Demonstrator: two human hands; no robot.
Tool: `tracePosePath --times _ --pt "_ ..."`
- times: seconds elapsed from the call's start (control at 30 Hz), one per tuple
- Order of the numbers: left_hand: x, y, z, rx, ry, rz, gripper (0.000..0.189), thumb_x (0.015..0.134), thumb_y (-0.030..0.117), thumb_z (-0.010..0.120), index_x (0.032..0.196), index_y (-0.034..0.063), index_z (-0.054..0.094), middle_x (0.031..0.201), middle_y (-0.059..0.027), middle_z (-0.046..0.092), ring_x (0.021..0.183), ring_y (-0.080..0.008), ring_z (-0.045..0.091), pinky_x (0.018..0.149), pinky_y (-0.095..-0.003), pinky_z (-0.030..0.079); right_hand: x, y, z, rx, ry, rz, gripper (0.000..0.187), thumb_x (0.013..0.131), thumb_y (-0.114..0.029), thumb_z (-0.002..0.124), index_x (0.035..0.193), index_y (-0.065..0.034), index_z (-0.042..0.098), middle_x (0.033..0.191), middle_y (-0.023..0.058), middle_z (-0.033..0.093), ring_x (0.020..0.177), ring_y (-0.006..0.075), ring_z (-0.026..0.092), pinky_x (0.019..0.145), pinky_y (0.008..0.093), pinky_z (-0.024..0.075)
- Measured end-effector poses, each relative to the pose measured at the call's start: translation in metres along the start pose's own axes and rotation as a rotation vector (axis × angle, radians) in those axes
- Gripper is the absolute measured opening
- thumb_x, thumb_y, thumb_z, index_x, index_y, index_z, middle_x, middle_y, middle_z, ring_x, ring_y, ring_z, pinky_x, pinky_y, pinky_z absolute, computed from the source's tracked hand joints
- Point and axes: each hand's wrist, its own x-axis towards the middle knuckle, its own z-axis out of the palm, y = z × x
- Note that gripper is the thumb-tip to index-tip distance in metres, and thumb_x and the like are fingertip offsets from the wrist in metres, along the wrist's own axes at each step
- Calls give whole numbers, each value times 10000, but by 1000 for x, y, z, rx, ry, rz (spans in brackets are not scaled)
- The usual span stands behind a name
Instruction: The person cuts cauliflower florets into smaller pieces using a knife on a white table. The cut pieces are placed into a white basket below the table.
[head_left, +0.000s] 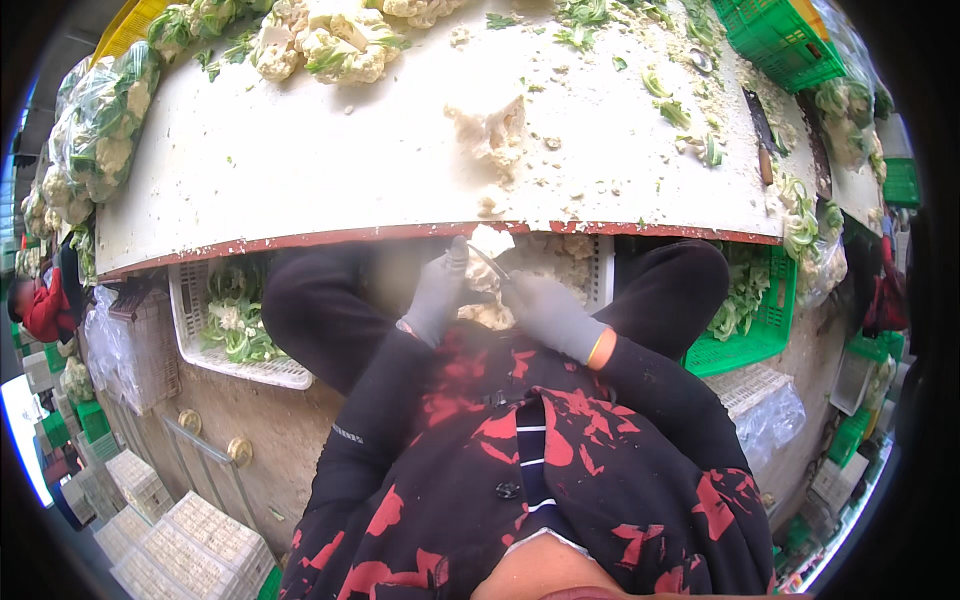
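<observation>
My gloved left hand (441, 291) is closed around the side of a white cauliflower piece (492, 240) at the table's near edge. In my gloved right hand (551, 309) is a small knife (487, 261), its blade angled up and left against the cauliflower. Below both hands, between my knees, a white plastic crate (602, 271) holds cut cauliflower florets (559, 259). On the white table top (300, 172), just beyond my hands, lie a cauliflower chunk (499, 135) and a smaller floret (492, 201).
Cauliflower heads (330, 45) lie at the table's far left, beside bagged ones (105, 135). A cleaver (760, 135) with a wooden handle rests at the right among trimmings. A white crate (240, 373) and a green crate (742, 360) of leaves flank my knees. A person in red (46, 307) is far left.
</observation>
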Motion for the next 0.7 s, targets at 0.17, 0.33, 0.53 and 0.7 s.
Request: tracePosePath --times 0.17,0.33,0.53,0.7 --pt "-3 -5 6 -104 54 36 626 1056 551 478 1222 -33 630 1061 -82 682 908 -166 677 773 -325 603 10 -4 13 -4 -51 160 285 1028 -273 493 977 -11 589 843 276 649 816 484 623 719 571 475" --pt "-2 -9 15 -26 113 87 505 1066 452 540 1194 -26 645 999 -55 694 876 -121 647 796 -278 547 16 -4 7 32 -90 57 240 1010 -224 496 1048 -24 622 849 256 665 831 461 644 742 543 505" --pt "-5 -3 9 -69 -64 -102 467 1064 331 563 1393 0 560 1200 -96 665 1051 -152 653 877 -302 549 18 24 -19 337 -538 195 261 1025 -257 475 1014 -52 634 746 98 665 550 214 622 512 354 504" --pt "-10 16 -4 436 -359 7 419 1003 283 619 1337 30 615 1282 -137 648 1113 -193 645 865 -325 545 11 41 -45 -103 -432 -79 312 1023 -296 498 981 -15 624 782 216 665 731 411 657 699 492 522"
